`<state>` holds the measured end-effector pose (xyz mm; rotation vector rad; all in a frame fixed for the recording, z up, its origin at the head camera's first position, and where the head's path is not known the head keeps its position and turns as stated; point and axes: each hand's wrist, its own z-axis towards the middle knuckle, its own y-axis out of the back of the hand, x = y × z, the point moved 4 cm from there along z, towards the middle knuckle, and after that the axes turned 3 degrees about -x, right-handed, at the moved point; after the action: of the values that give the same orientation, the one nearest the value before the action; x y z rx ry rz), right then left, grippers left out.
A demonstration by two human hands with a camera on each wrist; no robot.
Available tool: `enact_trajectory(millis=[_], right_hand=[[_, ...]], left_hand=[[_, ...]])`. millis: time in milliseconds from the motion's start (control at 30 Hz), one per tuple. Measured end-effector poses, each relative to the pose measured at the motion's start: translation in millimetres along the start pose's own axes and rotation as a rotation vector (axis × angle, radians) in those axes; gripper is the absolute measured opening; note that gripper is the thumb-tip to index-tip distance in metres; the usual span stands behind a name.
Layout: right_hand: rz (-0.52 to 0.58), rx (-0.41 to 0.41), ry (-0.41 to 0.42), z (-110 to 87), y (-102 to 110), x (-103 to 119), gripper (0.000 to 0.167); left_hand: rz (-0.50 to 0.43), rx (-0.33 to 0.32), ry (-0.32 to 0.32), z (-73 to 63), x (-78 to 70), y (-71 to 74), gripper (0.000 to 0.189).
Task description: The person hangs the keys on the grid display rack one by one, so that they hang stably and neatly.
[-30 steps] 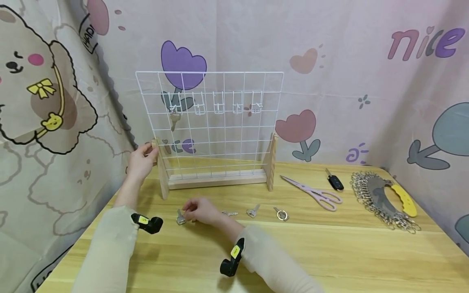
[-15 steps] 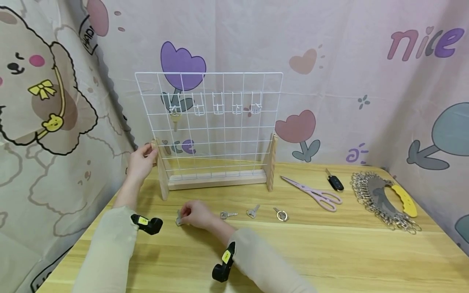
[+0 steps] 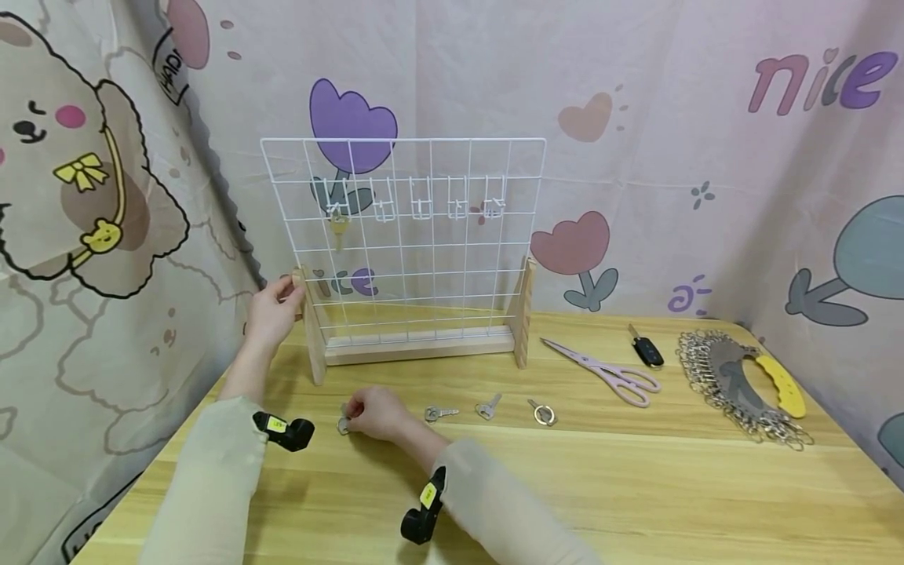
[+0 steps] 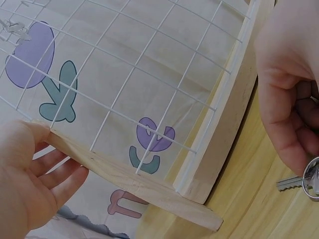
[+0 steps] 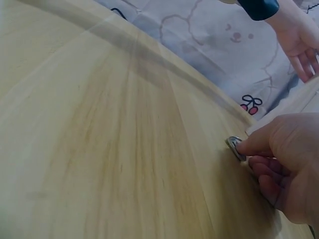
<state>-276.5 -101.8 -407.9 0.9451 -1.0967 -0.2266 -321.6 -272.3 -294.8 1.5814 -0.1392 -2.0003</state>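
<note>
On the left of a white wire grid rack (image 3: pixel 432 140), my left hand (image 3: pixel 271 314) holds the wooden side post (image 3: pixel 315 345) between thumb and fingers. My right hand (image 3: pixel 380 413) is low over the table in front of the rack, thumb and fingers pinching a silver key (image 3: pixel 343 426). The left wrist view shows that key's toothed blade (image 4: pixel 290 183) and a metal ring (image 4: pixel 305 180) at its head; fingers hide part of it. A key (image 3: pixel 339 226) hangs from the leftmost of several white hooks (image 3: pixel 421 209) on the grid.
Right of my right hand lie a key (image 3: pixel 441 413), a second key (image 3: pixel 488 408) and a key with a ring (image 3: pixel 544 414). Farther right are pink scissors (image 3: pixel 600 371), a black car key (image 3: pixel 646 351) and a yellow-handled holder (image 3: pixel 780 384) fringed with metal rings.
My right hand has moved slightly left onto the key and now pinches it, uncovering the key to its right. The left hand stays on the post. The hanging key has turned on its hook.
</note>
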Motion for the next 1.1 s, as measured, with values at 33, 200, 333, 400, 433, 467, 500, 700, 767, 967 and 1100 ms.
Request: enact_trajectory(millis=[33, 200, 333, 400, 433, 467, 500, 700, 767, 967, 1100], right_hand=[[-0.016, -0.003, -0.003, 0.1, 0.0, 0.2, 0.006], [-0.074, -0.011, -0.034, -0.7, -0.3, 1.9, 0.009], [-0.101, -0.016, -0.048, -1.1, -0.1, 2.8, 0.014], [-0.108, -0.021, -0.042, -1.2, 0.4, 3.1, 0.015], [-0.112, -0.021, -0.038, -1.2, 0.8, 3.2, 0.016], [-0.112, -0.021, -0.034, -1.2, 0.9, 3.2, 0.016], [-0.114, -0.020, -0.028, -1.1, 1.0, 3.1, 0.015], [-0.139, -0.007, -0.010, 0.0, 0.0, 4.6, 0.010], [-0.175, 0.005, -0.010, 0.3, -0.8, 6.3, 0.010], [-0.273, 0.036, -0.025, 0.3, -4.6, 9.3, 0.016], [-0.237, 0.046, -0.031, -0.1, -4.5, 8.0, 0.017]], left_hand=[[-0.001, 0.001, 0.001, 0.0, -0.1, -0.1, 0.050], [-0.003, -0.007, 0.003, 0.5, -0.6, -0.6, 0.049], [-0.001, -0.005, -0.004, 0.9, -1.2, -1.0, 0.049], [0.001, -0.003, -0.007, 0.9, -1.6, -1.0, 0.049], [0.002, -0.002, -0.008, 1.0, -1.7, -0.9, 0.049], [0.004, -0.003, -0.009, 1.0, -2.0, -0.9, 0.049], [0.004, -0.004, -0.010, 1.0, -2.4, -0.9, 0.049], [0.003, 0.001, -0.008, 1.0, -3.0, -0.7, 0.050], [0.002, 0.005, -0.003, 0.6, -2.7, -0.3, 0.050], [-0.003, 0.012, 0.001, -0.7, -1.3, 0.9, 0.052], [-0.003, 0.012, -0.002, -0.9, -1.1, 0.7, 0.051]])
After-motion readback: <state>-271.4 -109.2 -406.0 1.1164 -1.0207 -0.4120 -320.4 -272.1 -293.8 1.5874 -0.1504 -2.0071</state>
